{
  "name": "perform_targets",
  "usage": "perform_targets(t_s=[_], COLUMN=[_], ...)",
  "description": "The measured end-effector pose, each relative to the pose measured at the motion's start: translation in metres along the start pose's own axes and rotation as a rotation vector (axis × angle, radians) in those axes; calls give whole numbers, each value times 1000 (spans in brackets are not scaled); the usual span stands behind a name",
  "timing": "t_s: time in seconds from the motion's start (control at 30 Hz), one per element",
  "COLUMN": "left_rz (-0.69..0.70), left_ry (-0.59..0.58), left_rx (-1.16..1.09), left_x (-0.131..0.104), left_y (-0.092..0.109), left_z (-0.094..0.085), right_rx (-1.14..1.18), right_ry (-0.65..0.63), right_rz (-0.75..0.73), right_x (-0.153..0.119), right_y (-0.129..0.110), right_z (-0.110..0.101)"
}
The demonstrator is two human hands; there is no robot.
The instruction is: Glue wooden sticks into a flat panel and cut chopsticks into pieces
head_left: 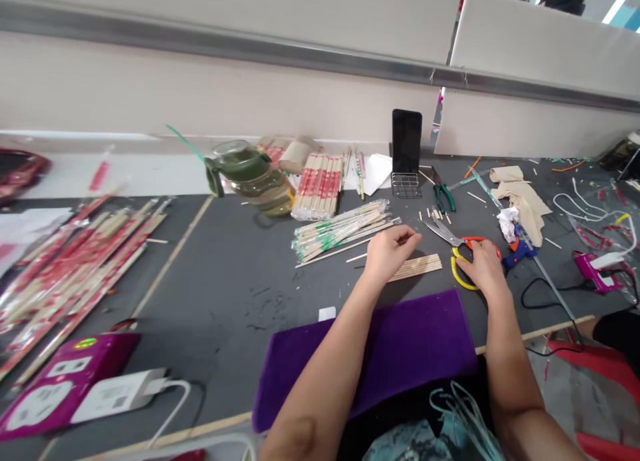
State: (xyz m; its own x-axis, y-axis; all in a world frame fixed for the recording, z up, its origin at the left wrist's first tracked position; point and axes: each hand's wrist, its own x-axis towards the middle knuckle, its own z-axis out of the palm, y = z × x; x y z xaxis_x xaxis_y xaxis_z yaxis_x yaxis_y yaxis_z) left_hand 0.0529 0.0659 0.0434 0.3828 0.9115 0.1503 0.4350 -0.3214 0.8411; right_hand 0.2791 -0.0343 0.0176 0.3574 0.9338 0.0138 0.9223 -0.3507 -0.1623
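Observation:
My right hand (483, 272) has its fingers around the handles of a pair of scissors (461, 254), one loop yellow and the other orange. The blades lie low over the table and point away to the left. Fingers pinched together, my left hand (391, 253) is just left of the blades; anything in that pinch is too small or hidden to see. Partly under the left hand, a flat row of thin wooden sticks (417, 267) lies side by side. Short cut stick pieces (436, 214) are scattered beyond the scissor tips.
Wrapped chopstick bundles (345, 229) lie left of my hands, with more chopsticks (75, 274) at far left. A jug of liquid (260, 181), phone on a stand (407, 141), green-handled pliers (443, 195) and blue glue gun (520, 251) stand around. A purple cloth (420, 337) covers the front edge.

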Motion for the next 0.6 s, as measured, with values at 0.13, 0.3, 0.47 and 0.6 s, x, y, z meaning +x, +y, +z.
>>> perform_targets(t_s=[0.13,0.3,0.47,0.6], left_rz=[152,219,246,265], left_ry=[-83,-92,-112,-179], left_rx=[-50,-57,-84,-89], left_x=[6,10,7,6], left_y=[-15,-26,-17,-11], left_z=[5,8,6,0], right_rx=[52,432,663,678], right_ry=[112,162,122,144], right_rz=[2,-244,-388,-414], right_x=[-2,-1,9,14], right_y=[-4,-31,-67,-66], right_z=[-9,-22,-25,-21])
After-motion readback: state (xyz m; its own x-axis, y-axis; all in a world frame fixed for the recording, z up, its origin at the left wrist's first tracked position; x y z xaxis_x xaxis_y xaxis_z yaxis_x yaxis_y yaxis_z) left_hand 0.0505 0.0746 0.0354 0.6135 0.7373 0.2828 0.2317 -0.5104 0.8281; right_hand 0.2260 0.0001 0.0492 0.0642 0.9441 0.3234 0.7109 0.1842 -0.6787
